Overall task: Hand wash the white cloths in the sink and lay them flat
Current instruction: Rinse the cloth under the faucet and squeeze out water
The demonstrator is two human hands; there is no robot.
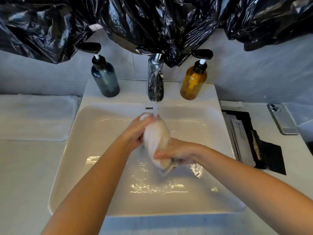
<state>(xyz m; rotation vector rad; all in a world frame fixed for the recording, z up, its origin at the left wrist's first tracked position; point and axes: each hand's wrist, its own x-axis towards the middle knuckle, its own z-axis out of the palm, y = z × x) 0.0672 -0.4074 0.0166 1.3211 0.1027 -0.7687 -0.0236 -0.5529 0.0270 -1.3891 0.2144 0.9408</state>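
Nearest, over the sink (67, 167), the R hand (176, 153) grips the lower end of a bunched white cloth (157, 134), fingers curled round it, w/ the L hand (137, 131) wrapped round its upper end, right under the running water (155, 111). Behind, the faucet (155, 82) stands btwn a blue-grey pump bottle (105, 78) and an amber pump bottle (193, 82). A folded white towel (33, 116) lies on the counter at left, and black plastic bags (152, 22) hang at the back.

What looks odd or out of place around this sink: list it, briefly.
Black plastic bags hang across the wall above the sink and drape onto the top of the running faucet. A phone lies on the counter right of the sink, near possible splashes. Nothing looks spilled or broken.
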